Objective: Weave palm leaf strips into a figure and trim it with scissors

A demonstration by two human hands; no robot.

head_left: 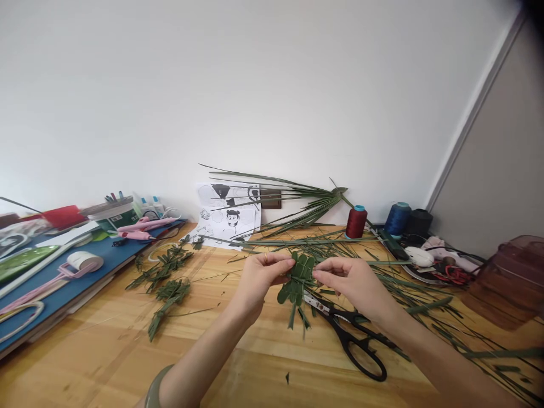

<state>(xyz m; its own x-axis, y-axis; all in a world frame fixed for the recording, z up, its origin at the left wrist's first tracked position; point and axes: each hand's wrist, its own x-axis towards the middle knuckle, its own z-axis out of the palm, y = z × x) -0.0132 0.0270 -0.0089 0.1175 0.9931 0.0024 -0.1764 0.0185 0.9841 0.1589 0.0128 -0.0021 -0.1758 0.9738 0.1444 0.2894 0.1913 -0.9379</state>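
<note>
Between my two hands, above the wooden table, is a small green woven palm-leaf piece (pixel 303 269) with rounded loops and cut strip ends hanging down. My left hand (pixel 261 277) pinches its left edge with thumb and forefinger. At its right edge the fingertips of my right hand (pixel 355 283) are closed on the same piece, and the far fingers are partly hidden. Black-handled scissors (pixel 322 306) lie on the table just below my right hand, their blade tips hidden behind the woven piece. Loose green leaf strips (pixel 399 289) spread to the right.
A fan palm leaf (pixel 317 198) leans at the wall beside printed drawings (pixel 232 221). Red (pixel 356 222) and blue thread spools (pixel 397 220) stand behind. Woven leaf pieces (pixel 172 292) lie left, near a pink glue gun (pixel 138 229) on a blue board (pixel 91 286). A brown translucent container (pixel 505 283) stands right.
</note>
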